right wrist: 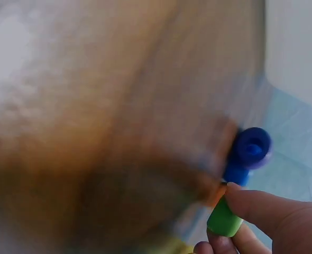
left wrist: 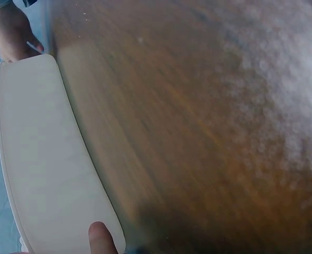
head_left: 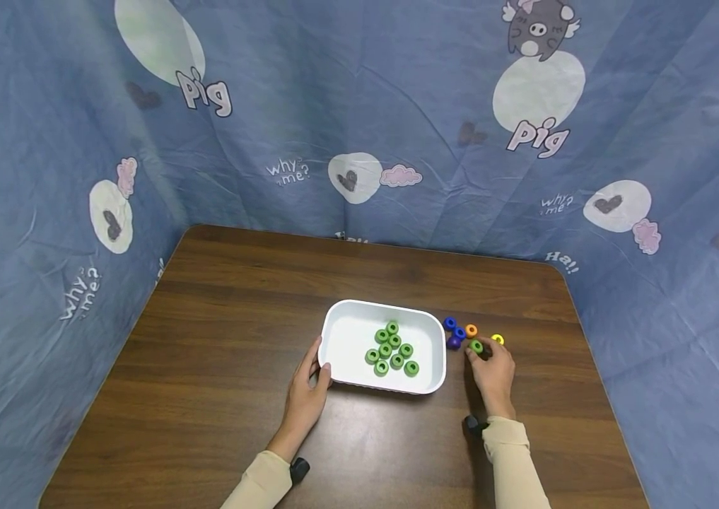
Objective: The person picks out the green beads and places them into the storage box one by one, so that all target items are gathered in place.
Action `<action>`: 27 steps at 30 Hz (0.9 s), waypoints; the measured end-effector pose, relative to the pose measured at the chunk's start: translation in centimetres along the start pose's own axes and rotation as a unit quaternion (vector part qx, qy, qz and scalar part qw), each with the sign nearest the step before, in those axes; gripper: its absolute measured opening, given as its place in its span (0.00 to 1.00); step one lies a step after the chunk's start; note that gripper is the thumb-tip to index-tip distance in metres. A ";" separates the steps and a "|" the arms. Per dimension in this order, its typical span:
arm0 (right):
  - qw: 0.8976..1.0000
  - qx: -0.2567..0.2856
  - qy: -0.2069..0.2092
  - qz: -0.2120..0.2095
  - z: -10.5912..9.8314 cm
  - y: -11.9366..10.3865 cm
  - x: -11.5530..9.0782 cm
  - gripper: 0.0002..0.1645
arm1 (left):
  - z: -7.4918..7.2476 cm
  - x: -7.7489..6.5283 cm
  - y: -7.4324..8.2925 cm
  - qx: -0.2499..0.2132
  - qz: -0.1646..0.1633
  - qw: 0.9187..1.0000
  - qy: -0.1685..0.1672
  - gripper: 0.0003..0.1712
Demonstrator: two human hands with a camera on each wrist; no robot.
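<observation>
A white rectangular tray (head_left: 346, 373) stands on the table with several green ring-shaped beads (head_left: 385, 350) in it. At its front left corner my left hand (head_left: 305, 396) holds it, fingers along the left side and thumb (left wrist: 100, 237) against the front wall. To the right of the tray, my right hand (head_left: 493, 375) pinches a green bead (right wrist: 225, 218) between thumb and fingers. Close by lie blue beads (head_left: 450, 323), a purple piece (head_left: 454, 343) and an orange bead (head_left: 471, 331). Behind my right hand a yellow bead (head_left: 498, 340) shows, partly hidden.
The brown wooden table (head_left: 232, 339) extends to both sides of the tray and in front of it. A blue printed cloth (head_left: 308, 99) hangs behind the table and along its sides. Dark devices (head_left: 299, 470) sit at both wrists.
</observation>
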State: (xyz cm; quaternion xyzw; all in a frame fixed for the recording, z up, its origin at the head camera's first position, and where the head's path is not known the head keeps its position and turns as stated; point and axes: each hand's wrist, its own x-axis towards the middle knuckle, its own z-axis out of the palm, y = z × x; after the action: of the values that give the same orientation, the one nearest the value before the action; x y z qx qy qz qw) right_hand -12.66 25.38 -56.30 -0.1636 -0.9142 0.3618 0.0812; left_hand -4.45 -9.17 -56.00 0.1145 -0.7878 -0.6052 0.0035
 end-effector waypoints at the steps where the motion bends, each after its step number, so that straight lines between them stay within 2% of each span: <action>1: 1.000 0.000 0.005 -0.003 -0.1 -0.2 0.0 0.22 | 0.0 0.0 0.0 0.001 0.000 1.000 0.000 0.33; 7: 0.998 0.027 0.035 -0.041 -1.0 -2.9 0.0 0.22 | -0.1 0.0 0.0 0.003 0.003 1.000 0.003 0.33; 13: 0.994 0.051 0.029 -0.091 -1.0 -6.3 -0.9 0.21 | -0.1 0.1 -0.1 0.000 0.007 1.000 -0.003 0.33; 19: 0.988 0.048 0.003 -0.149 0.2 -8.4 -1.9 0.20 | 0.0 0.1 -0.3 -0.002 0.007 1.000 -0.003 0.33; 27: 0.975 0.012 -0.025 -0.219 2.8 -9.1 -3.1 0.20 | 0.0 0.1 -0.4 -0.003 0.007 1.000 -0.005 0.33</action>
State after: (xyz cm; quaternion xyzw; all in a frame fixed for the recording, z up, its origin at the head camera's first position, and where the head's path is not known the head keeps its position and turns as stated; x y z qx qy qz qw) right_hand -12.74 16.29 -52.12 0.0503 -0.9250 0.3506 0.1373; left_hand -4.52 -9.27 -56.45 0.1062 -0.7867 -0.6081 0.0039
